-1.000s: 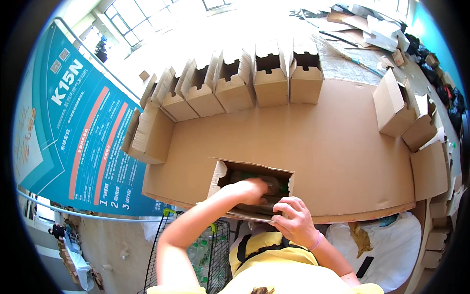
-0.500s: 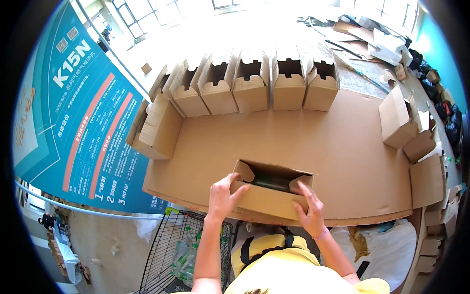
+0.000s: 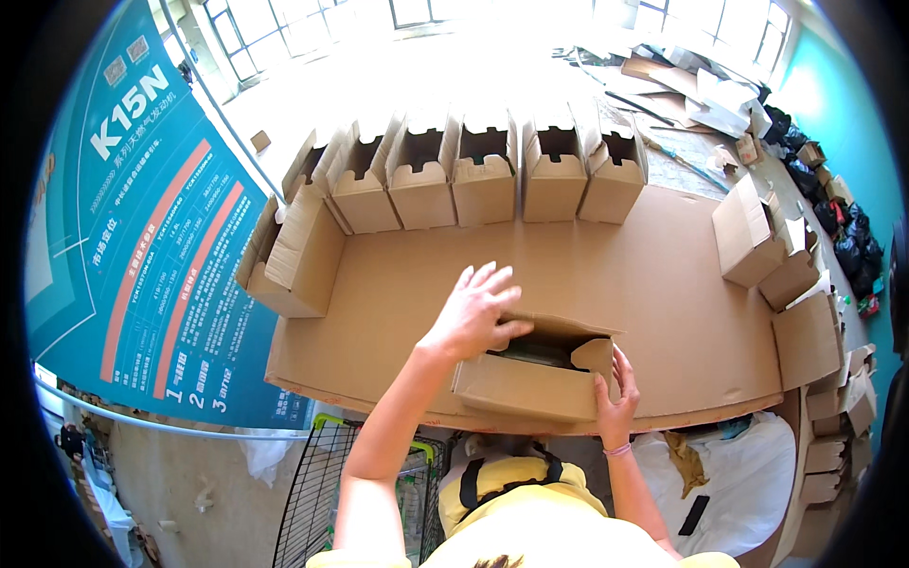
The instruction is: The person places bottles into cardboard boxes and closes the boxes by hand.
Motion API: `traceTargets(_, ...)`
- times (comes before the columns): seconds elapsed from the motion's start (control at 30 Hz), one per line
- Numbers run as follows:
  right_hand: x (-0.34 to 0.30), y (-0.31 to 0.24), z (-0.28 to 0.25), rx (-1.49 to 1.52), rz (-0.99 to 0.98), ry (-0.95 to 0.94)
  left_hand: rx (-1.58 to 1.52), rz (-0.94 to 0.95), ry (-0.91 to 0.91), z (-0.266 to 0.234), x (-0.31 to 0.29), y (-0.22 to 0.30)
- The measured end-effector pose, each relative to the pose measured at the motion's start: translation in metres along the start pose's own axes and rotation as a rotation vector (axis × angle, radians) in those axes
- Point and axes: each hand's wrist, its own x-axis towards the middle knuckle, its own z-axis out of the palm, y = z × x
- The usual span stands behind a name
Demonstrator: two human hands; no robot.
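The right hand (image 3: 617,396) held the carton's (image 3: 525,390) right end, thumb and fingers closed about its corner. The left hand (image 3: 478,317) spread its fingers over the other end; I couldn't tell whether it touched. The open-topped carton sat near the cardboard sheet's (image 3: 426,270) front edge, boxes (image 3: 485,197) lined up beyond.

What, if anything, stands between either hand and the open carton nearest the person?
Nothing visible. The right hand is against the carton's right end; the left hand is by its left end, contact unclear. The row of cartons stands beyond.
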Motion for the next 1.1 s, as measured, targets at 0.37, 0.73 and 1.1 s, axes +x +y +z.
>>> traceTargets(0.37, 0.037, 0.017, 0.015, 0.068, -0.024, 0.073, -0.08, 0.001, -0.293, -0.008, -0.096, 0.054)
traceTargets(0.73, 0.039, 0.062, 0.159, 1.14, 0.571, -0.392, -0.066, -0.605, 0.099, 0.018, -0.136, 0.114)
traceTargets(1.1, -0.034, -0.044, 0.22, 0.804, 0.719, -0.744, 0.104, -0.786, 0.292, -0.006, -0.149, 0.024)
